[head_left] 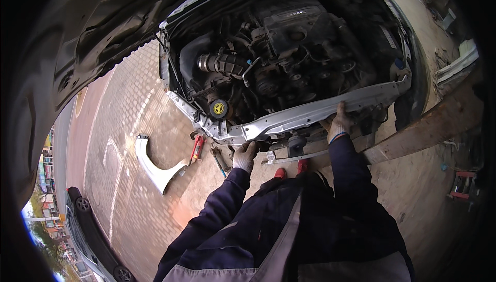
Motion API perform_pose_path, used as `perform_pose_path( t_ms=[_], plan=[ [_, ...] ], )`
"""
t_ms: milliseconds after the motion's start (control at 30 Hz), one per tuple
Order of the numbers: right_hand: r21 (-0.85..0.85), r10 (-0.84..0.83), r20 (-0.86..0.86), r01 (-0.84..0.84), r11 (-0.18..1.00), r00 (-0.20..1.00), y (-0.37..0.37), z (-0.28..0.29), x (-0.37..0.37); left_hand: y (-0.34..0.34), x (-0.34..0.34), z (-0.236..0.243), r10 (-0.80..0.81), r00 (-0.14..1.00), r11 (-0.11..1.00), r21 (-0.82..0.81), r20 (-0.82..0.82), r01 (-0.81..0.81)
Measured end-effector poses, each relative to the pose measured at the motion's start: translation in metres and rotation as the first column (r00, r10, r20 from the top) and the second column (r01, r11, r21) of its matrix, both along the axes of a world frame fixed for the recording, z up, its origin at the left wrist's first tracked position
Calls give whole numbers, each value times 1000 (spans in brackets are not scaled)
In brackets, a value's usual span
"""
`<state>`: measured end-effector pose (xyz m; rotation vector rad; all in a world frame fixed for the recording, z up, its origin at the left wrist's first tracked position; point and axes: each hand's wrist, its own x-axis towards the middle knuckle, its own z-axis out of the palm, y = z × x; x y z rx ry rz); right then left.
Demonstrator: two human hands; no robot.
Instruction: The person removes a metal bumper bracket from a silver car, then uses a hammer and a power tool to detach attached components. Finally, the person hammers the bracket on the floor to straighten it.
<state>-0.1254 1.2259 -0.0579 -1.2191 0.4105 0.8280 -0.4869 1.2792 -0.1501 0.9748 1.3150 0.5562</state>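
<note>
Left hand [245, 156]: placed at the lower edge of the bar, left of its middle; fingers partly hidden, so whether they are clenched or merely rested cannot be told. Right hand [339, 126]: set farther right along the bar, one of its fingers laid against the face; tightness of grasp likewise not to be told. Silver crossbar [320, 110]: located across the front of the engine bay [279, 88], touched by both hands. Handling, as judged: weight best shared evenly between the hands, both ends watched for alignment, fingers kept clear of pinch points underneath, no force put on neighbouring hoses. Yellow-marked cap [219, 109]: seated behind the bar's left part. Ribbed hose [225, 64]: mounted beyond the cap. Dark engine cover [294, 21]: fitted deeper in. White curved panel [159, 175]: laid on the paving, left. Dark car [95, 235]: parked far left
</note>
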Motion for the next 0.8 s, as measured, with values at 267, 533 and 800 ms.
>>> perform_pose_path(
  t_ms=[267, 533, 800],
  plan=[
    [-80, 66, -33, -69, 994, 997, 4, 19, 0, 2, -1, 0, -81, 969, 974, 185, -235, 127],
    [-177, -20, -89, 4, 984, 996, 17, 20, 4, 18, -16, 21, 81, 912, 892, 438, -402, 113],
    [-121, 16, -61, -23, 992, 998, 15, 20, -3, 67, -14, 65, -315, 697, 433, 555, -645, 710]
  ],
)
